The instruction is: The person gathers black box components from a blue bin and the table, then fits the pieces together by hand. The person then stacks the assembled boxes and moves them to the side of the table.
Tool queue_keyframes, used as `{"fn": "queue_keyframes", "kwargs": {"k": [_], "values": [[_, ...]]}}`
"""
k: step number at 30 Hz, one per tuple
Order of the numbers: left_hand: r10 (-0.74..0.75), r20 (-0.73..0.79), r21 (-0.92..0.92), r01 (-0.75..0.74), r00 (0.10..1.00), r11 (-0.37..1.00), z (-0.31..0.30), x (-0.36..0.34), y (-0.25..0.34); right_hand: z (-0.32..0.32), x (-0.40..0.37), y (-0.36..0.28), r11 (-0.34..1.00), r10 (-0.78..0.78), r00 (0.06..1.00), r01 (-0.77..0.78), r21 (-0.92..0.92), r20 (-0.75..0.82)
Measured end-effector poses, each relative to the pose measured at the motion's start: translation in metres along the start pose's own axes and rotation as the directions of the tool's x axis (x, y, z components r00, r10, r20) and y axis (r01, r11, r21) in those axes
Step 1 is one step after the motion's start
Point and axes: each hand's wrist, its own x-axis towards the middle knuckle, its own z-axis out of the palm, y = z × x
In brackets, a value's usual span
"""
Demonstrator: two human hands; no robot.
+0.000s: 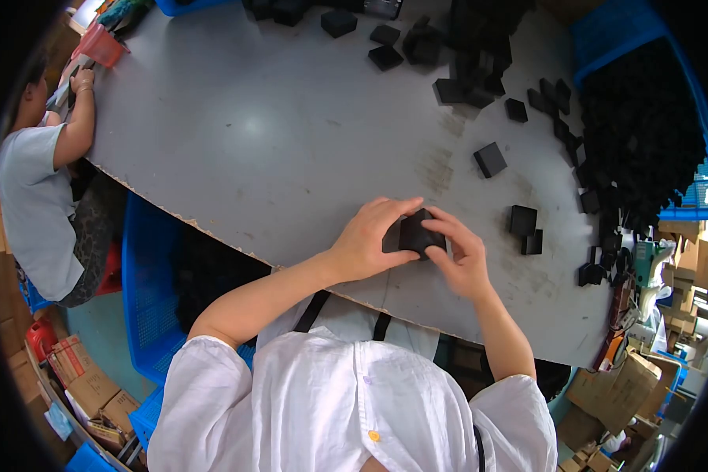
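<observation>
Between my two hands is a small black box [418, 234], held just above the grey tabletop near its front edge. My left hand [374, 240] grips its left side, thumb below and fingers above. On the other side, the thumb and fingers of my right hand [460, 250] close around its right edge. Right of my hands lie an open black box piece [524, 220] and a smaller one [532, 242] touching it. A further black box [490, 160] sits farther back. My fingers cover parts of the held box.
Loose black boxes [468, 79] pile up at the back right. A blue crate [688, 141] heaped with black pieces stands at the right; another blue crate [145, 291] is below the table's left edge. A co-worker [43, 189] sits at the far left by a pink basket [102, 46].
</observation>
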Motion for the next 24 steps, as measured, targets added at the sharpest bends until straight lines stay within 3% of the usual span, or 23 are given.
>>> {"fn": "queue_keyframes", "kwargs": {"k": [1, 2, 3, 4, 6, 9, 13, 16, 17, 18, 19, 20, 22, 24], "values": [[0.039, -0.036, 0.086, -0.036, 0.999, 0.996, 0.003, -0.001, -0.004, 0.004, 0.002, -0.008, 0.919, -0.122, 0.989, 0.143, -0.368, 0.081], [0.040, -0.035, 0.084, -0.036, 0.999, 0.996, 0.006, -0.002, -0.007, 0.008, 0.004, -0.012, 0.688, -0.202, 0.959, 0.284, -0.668, 0.199], [0.062, -0.035, 0.165, -0.056, 0.997, 0.985, 0.007, -0.003, -0.009, 0.010, 0.006, -0.007, 0.596, -0.287, 0.924, 0.380, -0.707, 0.254], [0.084, -0.034, 0.246, -0.073, 0.996, 0.967, 0.009, -0.004, -0.010, 0.013, 0.005, -0.004, 0.597, -0.284, 0.925, 0.378, -0.708, 0.254], [0.061, -0.035, 0.237, -0.051, 0.998, 0.970, 0.009, -0.004, -0.008, 0.017, 0.003, 0.000, 0.466, -0.398, 0.874, 0.454, -0.759, 0.279], [0.025, -0.031, 0.232, -0.017, 0.999, 0.973, 0.008, -0.004, -0.003, 0.018, 0.001, 0.005, 0.364, -0.439, 0.844, 0.481, -0.798, 0.309], [0.067, -0.006, 0.293, -0.063, 0.998, 0.954, 0.008, -0.002, -0.006, 0.019, 0.000, 0.010, 0.342, -0.441, 0.843, 0.475, -0.811, 0.308], [0.112, 0.010, 0.313, -0.110, 0.994, 0.943, 0.007, 0.000, -0.006, 0.014, 0.000, 0.015, 0.400, -0.461, 0.847, 0.465, -0.790, 0.264], [0.129, 0.007, 0.325, -0.124, 0.992, 0.938, -0.002, 0.002, -0.006, 0.006, 0.000, 0.013, 0.493, -0.367, 0.882, 0.454, -0.742, 0.295], [-0.021, 0.269, 0.227, -0.042, 0.963, 0.973, -0.024, 0.008, 0.005, -0.003, 0.004, 0.011, 0.578, -0.276, 0.900, 0.437, -0.690, 0.338], [-0.145, 0.520, 0.161, 0.070, 0.842, 0.984, -0.050, 0.014, 0.014, -0.010, 0.008, 0.009, 0.579, -0.307, 0.914, 0.400, -0.710, 0.265], [-0.210, 0.720, 0.135, 0.163, 0.661, 0.977, -0.087, 0.020, 0.012, -0.022, 0.017, 0.008, 0.570, -0.326, 0.905, 0.419, -0.707, 0.273], [-0.270, 0.764, 0.149, 0.247, 0.586, 0.958, -0.148, 0.041, 0.025, -0.043, 0.041, 0.010, 0.379, -0.514, 0.853, 0.134, -0.915, -0.088], [-0.489, 0.436, 0.427, 0.305, 0.756, 0.851, -0.162, 0.075, 0.014, -0.041, 0.068, 0.012, 0.349, -0.528, 0.845, 0.122, -0.929, -0.087]]}}
